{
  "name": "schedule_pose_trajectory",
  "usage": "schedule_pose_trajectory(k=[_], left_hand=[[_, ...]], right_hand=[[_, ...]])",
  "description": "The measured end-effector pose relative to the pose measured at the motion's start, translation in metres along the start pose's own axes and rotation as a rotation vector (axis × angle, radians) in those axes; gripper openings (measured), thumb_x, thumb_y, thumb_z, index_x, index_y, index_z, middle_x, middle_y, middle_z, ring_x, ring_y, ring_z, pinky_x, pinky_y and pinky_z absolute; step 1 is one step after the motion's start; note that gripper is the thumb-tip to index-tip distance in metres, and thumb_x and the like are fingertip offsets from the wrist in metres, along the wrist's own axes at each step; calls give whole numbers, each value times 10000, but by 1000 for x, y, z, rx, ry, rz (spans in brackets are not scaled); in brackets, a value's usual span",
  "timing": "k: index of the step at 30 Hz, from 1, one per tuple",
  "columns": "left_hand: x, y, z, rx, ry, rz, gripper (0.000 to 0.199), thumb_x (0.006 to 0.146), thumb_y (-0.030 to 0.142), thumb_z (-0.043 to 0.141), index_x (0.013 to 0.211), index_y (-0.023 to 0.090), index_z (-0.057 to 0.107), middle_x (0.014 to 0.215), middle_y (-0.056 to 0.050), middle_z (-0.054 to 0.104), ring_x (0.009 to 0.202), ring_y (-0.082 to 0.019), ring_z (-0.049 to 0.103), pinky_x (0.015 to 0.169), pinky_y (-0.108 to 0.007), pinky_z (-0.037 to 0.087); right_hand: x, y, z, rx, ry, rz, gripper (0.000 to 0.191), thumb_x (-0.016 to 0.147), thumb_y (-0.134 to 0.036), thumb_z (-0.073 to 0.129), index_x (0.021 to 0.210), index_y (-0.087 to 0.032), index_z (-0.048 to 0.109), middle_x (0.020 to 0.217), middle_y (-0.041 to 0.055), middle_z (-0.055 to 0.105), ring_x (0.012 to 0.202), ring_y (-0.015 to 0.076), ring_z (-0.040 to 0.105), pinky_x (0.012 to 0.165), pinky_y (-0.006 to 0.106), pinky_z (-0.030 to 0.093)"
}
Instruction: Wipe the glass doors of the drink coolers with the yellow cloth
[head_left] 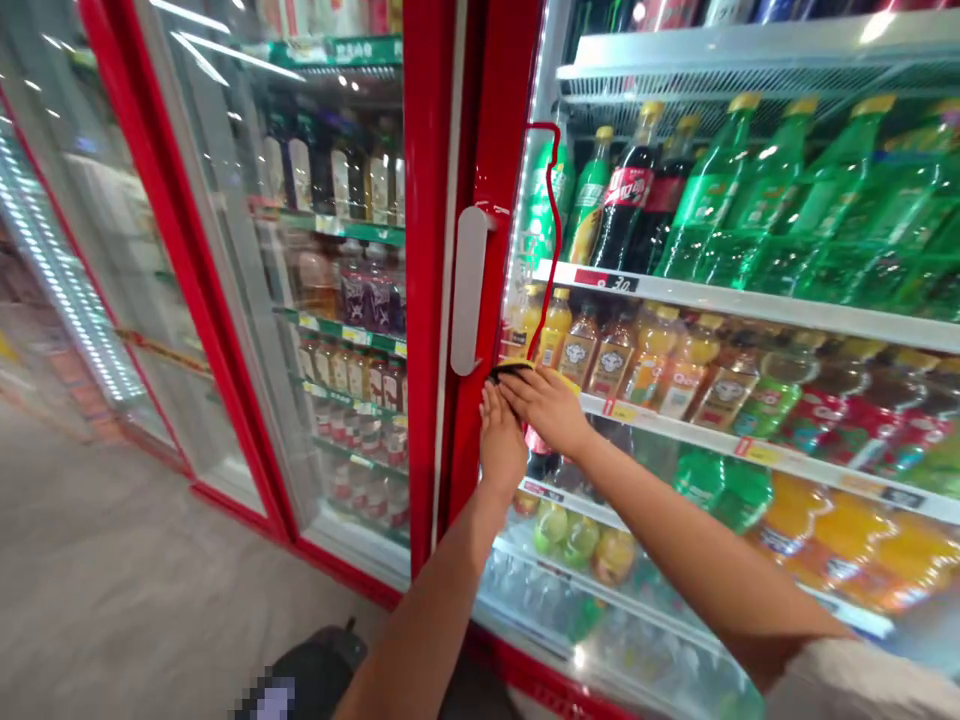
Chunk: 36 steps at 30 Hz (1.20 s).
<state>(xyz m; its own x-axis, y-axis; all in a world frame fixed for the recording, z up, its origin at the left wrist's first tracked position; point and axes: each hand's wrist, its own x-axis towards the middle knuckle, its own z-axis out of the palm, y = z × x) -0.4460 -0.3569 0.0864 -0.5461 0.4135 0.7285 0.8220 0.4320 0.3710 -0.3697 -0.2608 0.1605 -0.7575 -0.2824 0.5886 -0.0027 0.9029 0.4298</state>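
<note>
My left hand [501, 440] and my right hand [551, 408] meet at the red door frame [491, 300] of a drinks fridge, just below its pale upright handle [469, 290]. Both sets of fingers are pressed over a small yellow-and-black item [511, 369], mostly covered, whose kind I cannot make out. The left fingers point up, touching the right fingers, which reach to the left. A wavy red line, perhaps a cord or a marking on the glass [556, 220], runs from the frame down to the right hand.
Behind the glass, shelves hold green soda bottles [765, 200], cola bottles [628, 195] and small juice bottles [660, 350]. Another red-framed fridge [337, 250] with bottles stands to the left. Grey floor [135, 570] lies at lower left, with a partly blurred dark object [322, 660] at the bottom.
</note>
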Motion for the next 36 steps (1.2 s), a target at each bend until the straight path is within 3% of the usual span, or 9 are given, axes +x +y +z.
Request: schedule_pose_trajectory(k=[5,7,10,15,19,23,27,31,36], left_hand=[[-11,17,-8,-76,-263,93,643,959,32,309,1592,-2,203,1693,-247,104,1571,-268,-23,1300,-496,175],[-26,10,-14,-93,-362,95,663,940,36,356,1586,-9,213,1681,-270,132,1573,-282,18,1290,-495,211],[-29,-6,-25,-103,-423,90,684,922,69,428,1565,-48,229,1650,-325,178,1566,-318,118,1261,-491,288],[13,-2,-39,-106,-406,95,733,947,132,430,1578,-75,120,1665,-338,50,1565,-339,-2,1276,-518,226],[23,12,-45,-106,-413,141,729,947,135,425,1584,-61,132,1674,-316,42,1564,-331,-38,1282,-530,198],[7,2,-53,-83,-435,170,743,894,71,440,1594,0,198,1659,-289,189,1567,-311,109,1262,-507,270],[18,-9,-57,-40,-373,136,792,883,49,417,1613,8,113,1651,-304,186,1561,-322,149,1244,-530,304],[54,8,-57,-31,-287,157,814,892,63,425,1613,-9,53,1670,-306,80,1568,-332,36,1263,-550,260],[59,33,-52,-43,-253,286,759,882,35,400,1614,58,201,1698,-211,147,1575,-290,5,1281,-525,240]], right_hand=[[-45,-16,-4,5,-70,261,494,1046,-195,451,1540,-197,449,1595,92,466,1466,255,430,1243,543,313],[-55,-30,-3,30,-155,233,490,1034,-171,464,1524,-183,472,1586,101,475,1444,254,461,1239,541,324],[-34,-33,-8,71,-265,147,455,1019,-147,490,1469,-188,540,1560,91,513,1424,237,491,1229,530,344],[16,-12,-34,50,-248,190,446,1025,-174,485,1463,-226,550,1574,44,501,1455,236,449,1251,517,301],[2,-19,-44,13,-206,324,490,1022,-175,462,1509,-213,493,1598,92,459,1471,261,427,1240,585,292],[-15,-36,-34,31,-211,325,503,994,-153,499,1494,-211,515,1570,101,496,1417,262,498,1211,561,362],[13,-27,-30,43,-188,241,470,987,-140,519,1448,-216,567,1530,94,547,1379,226,541,1210,504,384],[37,-1,-48,40,-116,267,477,1010,-165,482,1484,-197,527,1551,103,522,1435,243,484,1253,556,295],[-1,3,-52,25,-3,442,551,1001,-142,440,1542,-244,455,1592,92,467,1471,254,446,1252,565,310]])
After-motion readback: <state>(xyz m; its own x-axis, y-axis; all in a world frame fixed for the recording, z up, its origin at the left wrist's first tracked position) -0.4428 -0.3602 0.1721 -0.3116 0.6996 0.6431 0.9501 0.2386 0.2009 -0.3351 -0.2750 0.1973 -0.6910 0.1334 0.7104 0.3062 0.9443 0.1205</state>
